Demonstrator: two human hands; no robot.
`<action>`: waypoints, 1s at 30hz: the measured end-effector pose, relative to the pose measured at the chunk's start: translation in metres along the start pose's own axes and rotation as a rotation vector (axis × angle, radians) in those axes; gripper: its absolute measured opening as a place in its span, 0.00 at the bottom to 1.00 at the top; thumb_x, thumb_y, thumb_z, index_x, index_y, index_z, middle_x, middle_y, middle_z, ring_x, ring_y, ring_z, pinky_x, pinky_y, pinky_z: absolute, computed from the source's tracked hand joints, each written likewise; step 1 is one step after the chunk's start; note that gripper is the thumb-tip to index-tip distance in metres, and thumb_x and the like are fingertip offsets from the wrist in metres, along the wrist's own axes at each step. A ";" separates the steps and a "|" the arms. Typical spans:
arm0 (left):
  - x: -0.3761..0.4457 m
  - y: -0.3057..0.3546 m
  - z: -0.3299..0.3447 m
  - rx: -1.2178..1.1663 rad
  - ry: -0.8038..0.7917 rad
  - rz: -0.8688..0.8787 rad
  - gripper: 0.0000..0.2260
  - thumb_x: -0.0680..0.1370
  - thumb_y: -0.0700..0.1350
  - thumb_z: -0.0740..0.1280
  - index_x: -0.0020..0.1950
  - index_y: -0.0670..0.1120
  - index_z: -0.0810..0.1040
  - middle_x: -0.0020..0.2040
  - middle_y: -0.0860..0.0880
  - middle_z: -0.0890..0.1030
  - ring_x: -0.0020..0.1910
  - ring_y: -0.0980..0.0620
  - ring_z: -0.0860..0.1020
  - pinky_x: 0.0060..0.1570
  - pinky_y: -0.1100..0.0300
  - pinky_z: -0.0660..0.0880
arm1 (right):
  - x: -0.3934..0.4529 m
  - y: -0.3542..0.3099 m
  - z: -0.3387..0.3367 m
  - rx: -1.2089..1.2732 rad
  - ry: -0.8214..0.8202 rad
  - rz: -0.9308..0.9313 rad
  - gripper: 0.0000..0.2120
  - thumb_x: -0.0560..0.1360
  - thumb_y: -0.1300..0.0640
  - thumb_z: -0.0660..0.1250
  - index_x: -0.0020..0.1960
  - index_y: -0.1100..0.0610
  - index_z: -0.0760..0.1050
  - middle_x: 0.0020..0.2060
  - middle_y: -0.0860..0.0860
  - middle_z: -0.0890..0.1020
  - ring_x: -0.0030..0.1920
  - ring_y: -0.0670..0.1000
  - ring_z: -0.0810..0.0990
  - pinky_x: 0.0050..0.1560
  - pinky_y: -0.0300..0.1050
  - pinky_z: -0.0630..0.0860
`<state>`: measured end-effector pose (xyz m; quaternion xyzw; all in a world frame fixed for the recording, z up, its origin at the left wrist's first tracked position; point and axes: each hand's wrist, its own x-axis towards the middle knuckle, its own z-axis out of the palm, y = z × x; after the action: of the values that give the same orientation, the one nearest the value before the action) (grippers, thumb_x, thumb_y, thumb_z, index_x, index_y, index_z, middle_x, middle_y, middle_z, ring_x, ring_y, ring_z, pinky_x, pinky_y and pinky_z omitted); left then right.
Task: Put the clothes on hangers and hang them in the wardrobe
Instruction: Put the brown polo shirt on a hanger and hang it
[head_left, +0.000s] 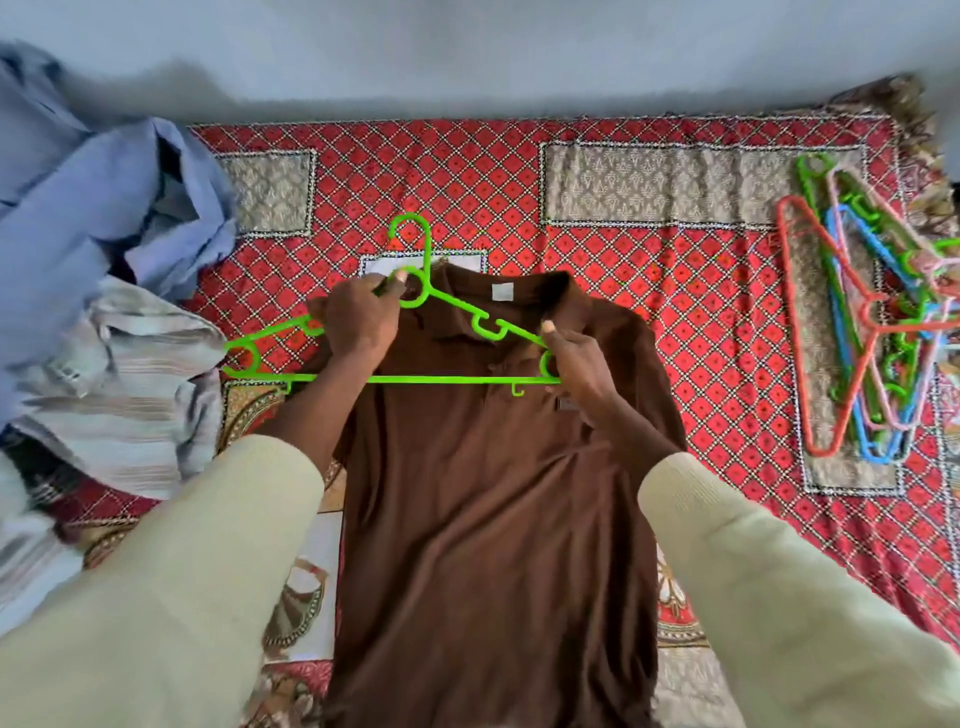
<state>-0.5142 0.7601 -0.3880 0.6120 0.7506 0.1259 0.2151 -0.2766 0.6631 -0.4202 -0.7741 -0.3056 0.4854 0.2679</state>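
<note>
Green hanger (415, 379) crosswise over brown shirt (493, 493), hook away, left hand (358, 317), right hand (576, 364) gripping it

A red patterned spread (597, 171) covered the surface, its field a lattice of small diamonds edged in black-and-white dotted lines. Two beige panels with a fine woven motif were set into it — a small panel (270, 192) toward the left and a wide panel (675, 182) toward the right. A fringed, brownish border (904, 98) ran along its far right corner. Beyond the spread stood a plain pale wall (467, 47) — blurred at its lower edge.
</note>
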 end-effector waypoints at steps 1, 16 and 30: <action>0.009 -0.001 0.001 -0.001 0.019 0.013 0.21 0.81 0.58 0.61 0.45 0.42 0.83 0.42 0.37 0.82 0.44 0.38 0.78 0.48 0.50 0.62 | 0.009 -0.001 0.001 0.024 0.014 0.034 0.23 0.79 0.41 0.61 0.42 0.60 0.81 0.29 0.46 0.80 0.34 0.50 0.79 0.37 0.48 0.76; 0.073 0.002 0.019 -0.140 0.131 0.058 0.26 0.80 0.59 0.61 0.28 0.45 0.65 0.30 0.40 0.74 0.32 0.42 0.67 0.41 0.54 0.55 | 0.057 -0.031 0.000 -0.490 0.347 0.106 0.21 0.73 0.58 0.60 0.66 0.58 0.73 0.58 0.58 0.80 0.59 0.62 0.78 0.55 0.50 0.73; 0.015 0.099 0.111 -0.159 -0.141 0.074 0.24 0.80 0.62 0.60 0.42 0.43 0.83 0.39 0.42 0.83 0.41 0.42 0.78 0.47 0.54 0.58 | 0.069 -0.036 -0.030 -0.570 0.218 -0.302 0.16 0.76 0.54 0.62 0.63 0.52 0.75 0.60 0.56 0.75 0.60 0.60 0.74 0.61 0.53 0.69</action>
<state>-0.3777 0.7881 -0.4431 0.6277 0.6980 0.1497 0.3105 -0.2329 0.7341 -0.4240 -0.8113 -0.5096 0.2497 0.1406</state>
